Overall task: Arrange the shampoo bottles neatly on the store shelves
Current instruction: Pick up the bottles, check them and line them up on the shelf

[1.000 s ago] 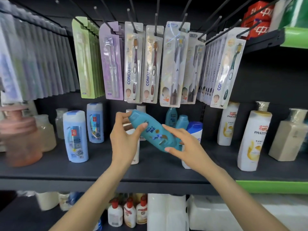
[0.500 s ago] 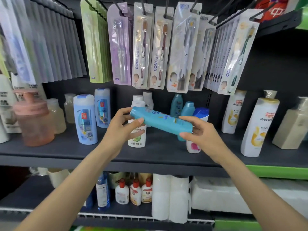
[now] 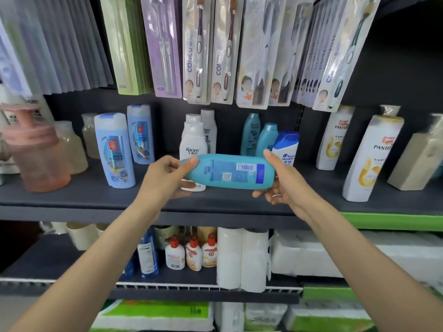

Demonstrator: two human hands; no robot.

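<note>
While both hands hold it level in front of the shelf, a teal shampoo bottle lies on its side at the centre of view, its back label with barcode facing the camera. The left hand, at nine o'clock of the bottle, pinches the cap end between thumb and curled fingers. The right hand, at three o'clock, grasps the base end, thumb on top and fingers wrapped beneath.

Behind the bottle, at twelve o'clock, a white Raclen bottle stands upright. At one o'clock stand two matching teal bottles, with a blue-capped white bottle just beside them. Pale blue bottles stand at ten o'clock and tall white Pantene bottles at three o'clock, all on the dark shelf. Toothbrush packs hang above.

Judging from this, the bottle belongs with its teal twins. To do that well: turn it upright, cap on top, rotate the front label outward, and set it down in line ahead of the twins without knocking the neighbours
</note>
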